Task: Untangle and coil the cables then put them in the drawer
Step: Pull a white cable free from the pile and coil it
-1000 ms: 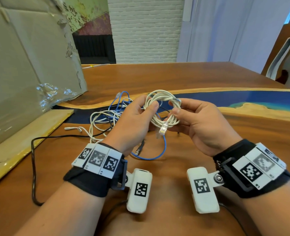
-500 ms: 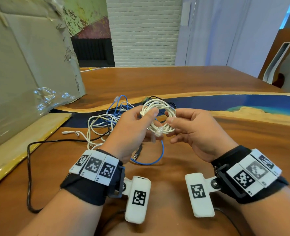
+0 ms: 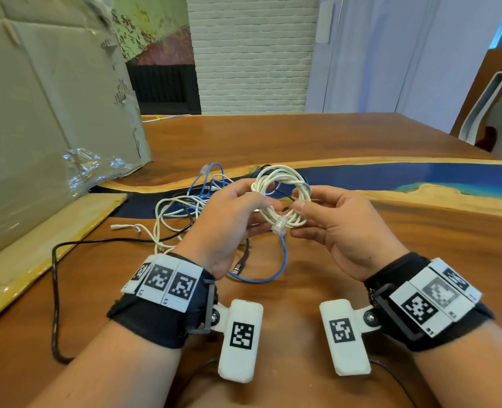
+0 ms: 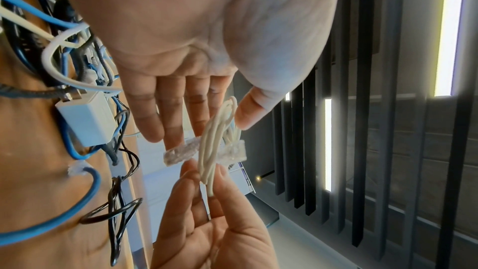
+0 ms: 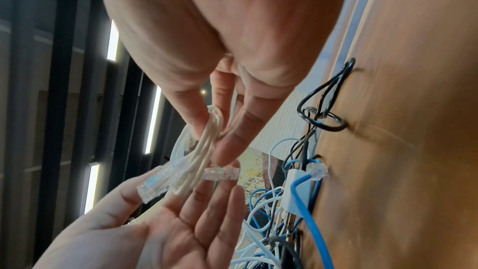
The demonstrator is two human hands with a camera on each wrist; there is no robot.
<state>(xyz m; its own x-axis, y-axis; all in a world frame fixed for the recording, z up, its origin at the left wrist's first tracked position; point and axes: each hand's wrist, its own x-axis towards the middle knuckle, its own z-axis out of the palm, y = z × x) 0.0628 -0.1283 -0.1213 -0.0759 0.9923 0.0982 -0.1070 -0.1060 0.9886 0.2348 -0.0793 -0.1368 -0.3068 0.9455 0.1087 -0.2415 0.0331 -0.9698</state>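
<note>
White coil (image 3: 282,198) held above the bench's near middle, both hands on it.
Right hand (image 3: 339,228) pinches the strands; left hand (image 3: 223,222) supports with a loose, narrow grip. Risk: free plug (image 3: 279,224) untucked, so loops may spring open; tangle (image 3: 185,207) lies just left.

black cable (image 3: 56,290) end perhaps under forearm

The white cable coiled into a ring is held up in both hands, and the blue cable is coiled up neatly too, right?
Not quite. Both hands, left hand and right hand, do hold the coiled white cable, but the blue cable is not coiled: the head view shows it lying loose and tangled on the wooden table.
</note>
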